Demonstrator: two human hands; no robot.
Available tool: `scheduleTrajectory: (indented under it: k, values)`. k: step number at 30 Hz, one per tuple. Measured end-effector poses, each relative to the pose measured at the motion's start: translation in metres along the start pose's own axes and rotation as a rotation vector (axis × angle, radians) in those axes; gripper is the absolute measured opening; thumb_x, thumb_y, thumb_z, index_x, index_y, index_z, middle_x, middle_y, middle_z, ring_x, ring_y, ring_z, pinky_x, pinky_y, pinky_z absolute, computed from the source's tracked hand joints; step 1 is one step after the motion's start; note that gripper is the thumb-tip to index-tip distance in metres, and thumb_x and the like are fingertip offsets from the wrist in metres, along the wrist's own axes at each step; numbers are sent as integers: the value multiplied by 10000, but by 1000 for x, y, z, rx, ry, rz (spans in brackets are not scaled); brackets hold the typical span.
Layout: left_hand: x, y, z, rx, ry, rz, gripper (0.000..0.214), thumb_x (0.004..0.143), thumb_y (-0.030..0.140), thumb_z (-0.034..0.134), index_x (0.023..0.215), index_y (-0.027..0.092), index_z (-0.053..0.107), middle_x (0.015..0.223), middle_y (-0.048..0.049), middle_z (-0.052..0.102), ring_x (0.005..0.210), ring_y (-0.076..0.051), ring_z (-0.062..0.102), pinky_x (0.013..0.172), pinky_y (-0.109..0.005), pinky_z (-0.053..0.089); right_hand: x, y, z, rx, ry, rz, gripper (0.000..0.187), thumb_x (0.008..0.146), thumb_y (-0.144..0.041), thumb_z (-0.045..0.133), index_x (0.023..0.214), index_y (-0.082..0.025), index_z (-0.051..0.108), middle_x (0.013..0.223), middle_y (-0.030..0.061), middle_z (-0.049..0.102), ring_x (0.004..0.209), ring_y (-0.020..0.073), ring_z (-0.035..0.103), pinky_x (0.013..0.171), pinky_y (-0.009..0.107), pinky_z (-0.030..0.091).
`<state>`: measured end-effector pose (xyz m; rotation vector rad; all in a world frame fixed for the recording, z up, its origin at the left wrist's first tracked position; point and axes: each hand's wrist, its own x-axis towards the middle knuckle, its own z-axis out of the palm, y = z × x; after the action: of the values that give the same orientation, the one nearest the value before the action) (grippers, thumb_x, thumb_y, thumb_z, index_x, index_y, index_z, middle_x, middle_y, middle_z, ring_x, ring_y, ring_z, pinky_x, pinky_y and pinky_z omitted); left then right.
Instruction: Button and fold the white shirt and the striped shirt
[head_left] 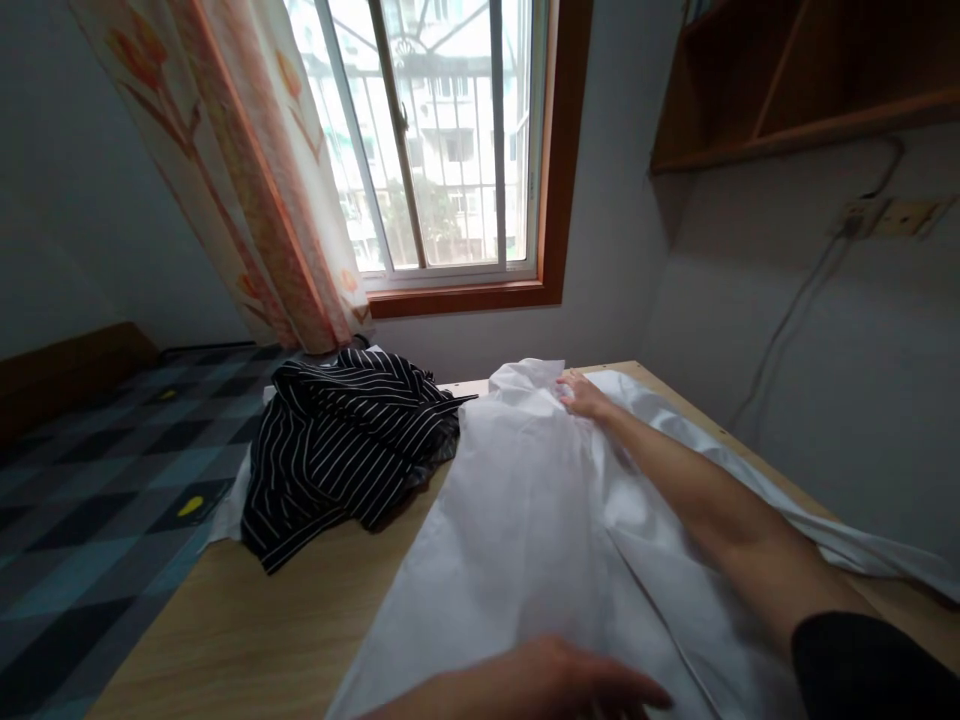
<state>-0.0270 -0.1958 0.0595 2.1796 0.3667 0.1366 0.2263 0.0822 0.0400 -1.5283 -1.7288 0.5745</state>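
Note:
A white garment (525,510), which looks like a long shirt or coat, lies spread over the wooden table with its collar end toward the window. At that far end my right hand (579,392) has its fingers closed on the cloth near the collar, the arm stretched across the right side. Close to me, my left hand (551,680) is low over the near part of the garment. Its fingers are stretched out and partly cut off by the bottom edge; I cannot tell whether it touches the fabric.
Left of the white garment, a crumpled black garment with white stripes (337,440) lies on the wooden table (300,620). A checked bed cover (97,500) adjoins it. Behind are a window (442,150) and curtain (255,200). A cable (787,310) hangs on the right wall below a shelf (787,130).

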Motion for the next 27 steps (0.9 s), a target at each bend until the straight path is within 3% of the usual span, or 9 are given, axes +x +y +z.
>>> scheduleTrajectory:
  k: [3, 6, 8, 11, 15, 18, 22, 23, 27]
  values:
    - [-18, -6, -43, 259, 261, -68, 496, 893, 450, 564, 1360, 287, 527, 1342, -65, 593, 1289, -270, 492, 1116, -434, 341, -35, 1, -25, -183, 13, -203, 381, 781, -173, 643, 1162, -155, 652, 1427, 157, 491, 1376, 271, 379, 1131, 441, 284]
    - [-30, -32, -62, 509, 280, -216, 602, 871, 538, 557, 1426, 329, 454, 1517, -72, 393, 1438, -369, 228, 1147, -632, 107, -94, 3, -40, -337, -57, -424, 429, 872, -391, 594, 1266, -221, 606, 1476, 129, 441, 1356, 289, 406, 1111, 489, 306]
    - [-29, -50, -55, 552, 216, -294, 700, 838, 626, 546, 1462, 353, 388, 1567, -79, 283, 1447, -425, 129, 1101, -707, 71, -139, 11, -36, -422, -136, -489, 563, 866, -508, 585, 1366, -256, 529, 1511, 120, 394, 1394, 316, 341, 1116, 527, 278]
    - [-20, -59, -28, 547, 139, -343, 801, 776, 736, 523, 1474, 381, 353, 1592, -84, 200, 1435, -479, 56, 1054, -763, 42, -187, 29, -20, -553, -178, -419, 681, 849, -603, 560, 1436, -277, 445, 1521, 129, 376, 1401, 359, 315, 1104, 599, 243]
    - [-8, -43, 0, 545, 166, -420, 867, 730, 742, 577, 1478, 369, 350, 1601, -111, 157, 1421, -517, 28, 1029, -787, 48, -201, 41, -11, -631, -149, -319, 636, 872, -545, 549, 1428, -249, 462, 1499, 137, 409, 1367, 368, 370, 1085, 589, 280]
    - [-8, -38, -6, 493, 275, -395, 768, 743, 636, 649, 1418, 323, 459, 1556, -130, 300, 1409, -472, 215, 1080, -695, 203, -193, 32, -20, -574, -165, -281, 498, 883, -422, 553, 1337, -220, 566, 1432, 127, 501, 1307, 332, 459, 1074, 540, 331]
    - [-25, -53, -48, 444, 879, -544, 614, 814, 415, 622, 1369, 201, 470, 1347, -147, 544, 1210, -306, 527, 1007, -469, 430, -187, 5, -31, -418, -58, -202, 297, 876, -282, 516, 1088, -178, 696, 1230, 144, 650, 1164, 284, 585, 1025, 470, 423]
    - [-29, -58, -59, 405, 941, -610, 603, 807, 376, 622, 1354, 171, 471, 1250, -145, 604, 1115, -289, 583, 942, -437, 467, -188, -4, -30, -374, -20, -235, 307, 868, -277, 526, 1116, -181, 678, 1221, 140, 650, 1168, 283, 581, 1023, 468, 430]
    - [-25, -61, -79, 286, 835, -743, 373, 784, 199, 564, 1149, 133, 603, 762, -36, 657, 712, -191, 615, 677, -294, 457, -201, -39, -18, -272, -1, -527, 663, 801, -274, 637, 1424, -223, 417, 1442, 142, 459, 1322, 305, 440, 1059, 489, 404]
